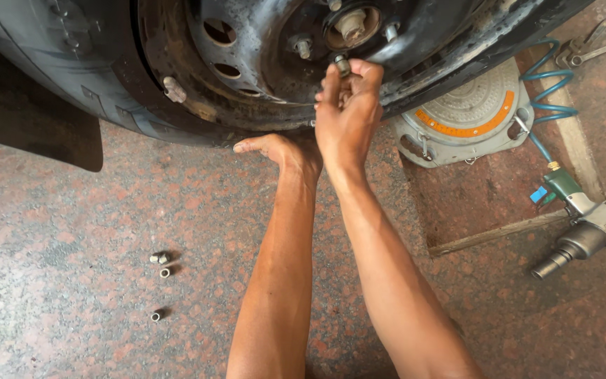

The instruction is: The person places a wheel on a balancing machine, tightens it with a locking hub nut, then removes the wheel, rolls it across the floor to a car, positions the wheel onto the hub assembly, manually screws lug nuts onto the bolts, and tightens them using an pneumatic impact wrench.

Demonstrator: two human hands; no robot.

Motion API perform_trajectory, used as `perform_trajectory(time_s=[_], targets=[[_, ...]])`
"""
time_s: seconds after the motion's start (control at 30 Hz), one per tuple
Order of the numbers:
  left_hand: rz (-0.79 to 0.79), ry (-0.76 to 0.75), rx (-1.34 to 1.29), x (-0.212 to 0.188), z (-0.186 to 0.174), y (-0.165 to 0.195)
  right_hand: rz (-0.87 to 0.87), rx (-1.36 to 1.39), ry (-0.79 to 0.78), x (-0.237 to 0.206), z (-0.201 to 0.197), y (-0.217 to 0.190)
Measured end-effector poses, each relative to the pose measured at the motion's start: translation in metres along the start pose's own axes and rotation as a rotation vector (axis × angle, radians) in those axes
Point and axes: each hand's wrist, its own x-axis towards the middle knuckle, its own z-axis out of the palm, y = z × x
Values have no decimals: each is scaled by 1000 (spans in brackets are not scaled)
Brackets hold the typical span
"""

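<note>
right hand (348, 105) pinching small dark metal lug nut (342, 64) at black steel wheel (261, 49) | left hand (282, 151) spread under tyre, bracing it | spare nuts (160, 261) parked lower left on floor

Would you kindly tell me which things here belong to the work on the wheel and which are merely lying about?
In use:
- black steel wheel with its studs
- wheel nut in the right hand fingertips
- left hand under the tyre
- loose nuts on the floor

Lying about:
- impact wrench with blue coiled hose
- round grey plate
- spanners
</note>
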Motion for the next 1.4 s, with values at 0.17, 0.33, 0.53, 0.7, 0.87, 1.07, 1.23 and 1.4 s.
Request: perform_trajectory(time_s=[0.17, 0.33, 0.53, 0.7, 0.87, 1.07, 1.23, 1.4], targets=[[132, -52, -70, -1, -4, -4, 571, 115, -86, 1, -5, 0], [69, 119, 12, -8, -2, -5, 108, 95, -14, -5, -5, -6], [37, 182, -73, -6, -7, -7, 408, 50, -26, -10, -6, -2], [23, -55, -4, 0, -13, -9, 103, -144, -7, -5, -11, 2], [85, -78, -62, -7, -14, -13, 695, 124, -92, -3, -14, -6], [44, -77, -94, -18, -8, -14, 861, 763, -122, 3, -25, -13], [128, -5, -41, -22, -9, -17, 1110, 826, -29, 9, -36, -18], [200, 113, 85, -26, -11, -18, 1147, 955, -57, 9, -36, -28]])
